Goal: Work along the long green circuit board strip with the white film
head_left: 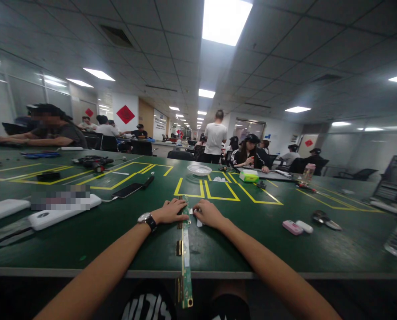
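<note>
I log two bare hands: left hand [171,211], right hand [209,214]. Wristwatch [147,219]: one. Circuit-board strip [186,249]: one. Gold tabs [179,248] along it: at least three visible. White power packs [63,212], near left: two. White bowl [199,170]: one. Green packet [249,177]: one. Pink case [292,227]: one. Red wall diamonds [125,114]: three.

Set at the head, just behind the near edge of the green worktop [251,258]. Facing forward down the room, tipped slightly down, taking in ceiling [294,58] at the top of the frame and lap [148,306] at the bottom. Near the left hand [171,210] and right hand [210,214], below centre.
</note>
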Motion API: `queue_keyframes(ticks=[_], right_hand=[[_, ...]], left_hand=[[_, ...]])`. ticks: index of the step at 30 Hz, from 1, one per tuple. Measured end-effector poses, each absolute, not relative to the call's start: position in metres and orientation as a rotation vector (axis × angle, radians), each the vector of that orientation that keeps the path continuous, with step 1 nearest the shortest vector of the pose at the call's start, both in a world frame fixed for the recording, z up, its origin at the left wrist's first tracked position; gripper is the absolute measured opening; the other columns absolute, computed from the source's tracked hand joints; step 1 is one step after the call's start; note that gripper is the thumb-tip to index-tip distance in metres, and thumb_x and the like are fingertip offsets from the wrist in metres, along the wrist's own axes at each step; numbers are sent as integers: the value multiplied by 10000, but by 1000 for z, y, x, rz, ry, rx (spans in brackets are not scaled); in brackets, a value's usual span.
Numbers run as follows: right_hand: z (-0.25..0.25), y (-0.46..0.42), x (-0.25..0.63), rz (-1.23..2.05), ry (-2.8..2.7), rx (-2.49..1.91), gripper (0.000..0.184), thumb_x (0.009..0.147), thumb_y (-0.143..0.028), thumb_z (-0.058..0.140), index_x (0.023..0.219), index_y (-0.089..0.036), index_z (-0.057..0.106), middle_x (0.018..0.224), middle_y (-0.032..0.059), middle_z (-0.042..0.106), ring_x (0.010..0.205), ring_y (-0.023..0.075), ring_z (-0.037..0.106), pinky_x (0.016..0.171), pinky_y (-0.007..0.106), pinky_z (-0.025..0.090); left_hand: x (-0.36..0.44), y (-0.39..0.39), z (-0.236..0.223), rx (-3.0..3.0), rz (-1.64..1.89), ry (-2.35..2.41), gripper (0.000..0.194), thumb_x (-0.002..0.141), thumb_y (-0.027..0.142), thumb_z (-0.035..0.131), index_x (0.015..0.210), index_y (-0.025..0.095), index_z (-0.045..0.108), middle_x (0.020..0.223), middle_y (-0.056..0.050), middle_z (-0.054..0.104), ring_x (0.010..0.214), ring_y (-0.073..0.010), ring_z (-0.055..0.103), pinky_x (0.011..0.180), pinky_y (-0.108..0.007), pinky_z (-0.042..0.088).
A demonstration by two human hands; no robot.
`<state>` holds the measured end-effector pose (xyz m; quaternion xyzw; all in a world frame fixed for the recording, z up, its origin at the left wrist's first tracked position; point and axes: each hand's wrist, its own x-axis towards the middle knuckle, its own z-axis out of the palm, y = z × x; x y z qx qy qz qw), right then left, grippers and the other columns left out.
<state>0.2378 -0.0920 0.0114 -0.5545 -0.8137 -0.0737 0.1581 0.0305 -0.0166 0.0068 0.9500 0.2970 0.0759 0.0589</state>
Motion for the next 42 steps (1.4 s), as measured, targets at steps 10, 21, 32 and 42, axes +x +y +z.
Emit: queue_keyframes(ticks=[10, 21, 32, 42], right_hand=[[7, -86, 241, -197, -2351, -1479, 250, 876, -273, 505, 1017, -190, 694, 935, 83, 617, 914, 181, 551, 837, 278, 393], [-6, -70, 251, -155, -2314, -1256, 208, 851, -261, 566, 970, -204, 726, 1029, 80, 629, 977, 187, 553, 882, 317, 409], [4, -78, 247, -192, -2311, -1232, 287, 808, -193, 587, 1085, -198, 662, 1095, 86, 632, 1033, 207, 547, 924, 355, 397], [13, -71, 267, -204, -2523, -1300, 385, 814, -68, 441, 1098, -213, 657, 1118, 50, 653, 1058, 175, 558, 943, 309, 386]], left_hand=[[32, -20, 9, 2896, 206, 899, 658, 883, 644, 382, 1402, 240, 375, 1460, -117, 329, 1288, -339, 286, 971, -517, 260], [34, -18, 7, 2898, 174, 903, 624, 901, 608, 391, 1413, 252, 355, 1477, -98, 306, 1307, -326, 259, 997, -498, 229], [33, -18, 5, 2878, 236, 910, 632, 916, 581, 372, 1443, 246, 271, 1445, -106, 351, 1290, -315, 293, 978, -466, 264], [32, -17, 9, 2798, 402, 991, 580, 977, 503, 220, 1474, 212, 160, 1487, -113, 270, 1330, -282, 267, 1005, -455, 261]])
